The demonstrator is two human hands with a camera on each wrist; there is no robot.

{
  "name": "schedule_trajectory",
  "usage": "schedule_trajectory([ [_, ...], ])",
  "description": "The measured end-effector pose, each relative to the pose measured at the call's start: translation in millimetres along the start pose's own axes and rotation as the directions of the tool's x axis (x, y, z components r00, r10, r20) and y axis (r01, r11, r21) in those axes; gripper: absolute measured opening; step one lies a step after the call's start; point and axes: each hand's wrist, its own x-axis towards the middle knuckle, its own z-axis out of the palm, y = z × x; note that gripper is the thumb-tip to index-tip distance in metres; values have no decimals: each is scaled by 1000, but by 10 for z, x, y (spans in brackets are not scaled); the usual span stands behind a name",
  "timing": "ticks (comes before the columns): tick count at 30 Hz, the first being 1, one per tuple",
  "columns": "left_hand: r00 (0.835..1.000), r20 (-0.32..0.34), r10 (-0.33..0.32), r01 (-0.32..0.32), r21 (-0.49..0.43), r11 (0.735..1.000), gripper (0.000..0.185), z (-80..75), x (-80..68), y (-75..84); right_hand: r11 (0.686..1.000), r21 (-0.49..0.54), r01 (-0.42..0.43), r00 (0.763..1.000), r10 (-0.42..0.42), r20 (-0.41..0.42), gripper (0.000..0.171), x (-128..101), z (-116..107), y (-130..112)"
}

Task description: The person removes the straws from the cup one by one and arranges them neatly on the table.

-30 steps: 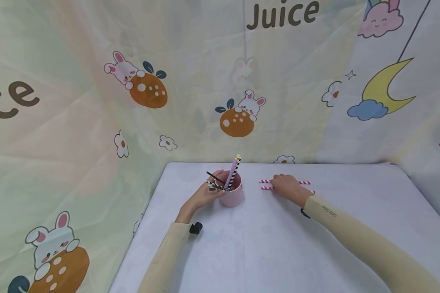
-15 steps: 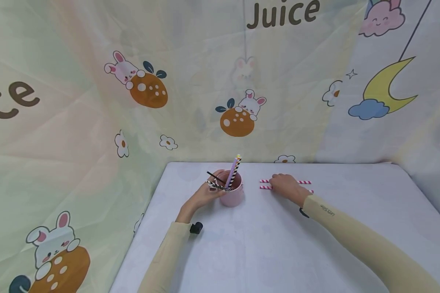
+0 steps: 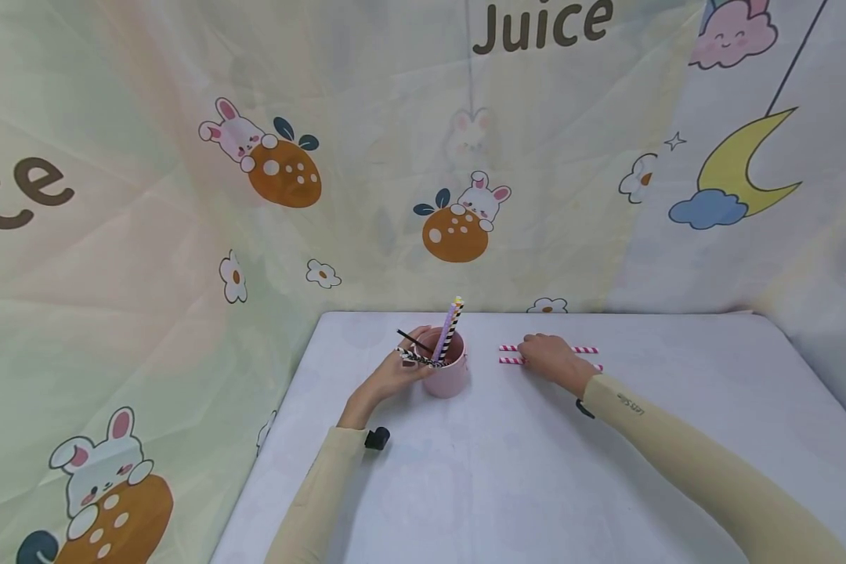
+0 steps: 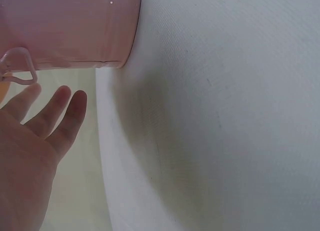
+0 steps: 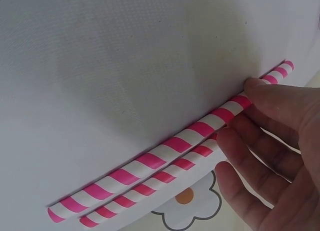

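2 pink-and-white striped straws [image 5: 165, 153] lying side by side, touching, on the white bench [image 3: 507, 470], just right of the pink cup [image 3: 447, 374]. Right hand [image 3: 551, 360] laid over their middle, fingertips [image 5: 255, 86] touching the nearer straw, fingers fairly straight, nothing clearly pinched yet. Left hand [image 3: 395, 374] resting against the cup's left side, fingers relaxed in the wrist view, steadying rather than clutching. Several straws [image 3: 450, 333] already upright or leaning in the cup. Likely risks: round straws rolling apart under a flat press, only 1 lifted; cup, lightly held, tipped by a knock against the leaning straws
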Motion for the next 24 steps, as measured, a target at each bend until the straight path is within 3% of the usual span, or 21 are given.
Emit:
schedule_trajectory([
  [7, 1000, 3, 11, -11, -12, 1000, 79, 0, -7, 6, 1000, 14, 4, 1000, -4, -12, 21, -25, -12, 2],
  [19, 1000, 1, 17, -17, -24, 1000, 80, 2, -12, 7, 999, 28, -37, 999, 37, 2, 45, -9, 4, 83],
  [24, 1000, 2, 21, -21, -19, 1000, 81, 10, 5, -10, 998, 41, -37, 997, 39, -63, 50, -54, -50, 63],
])
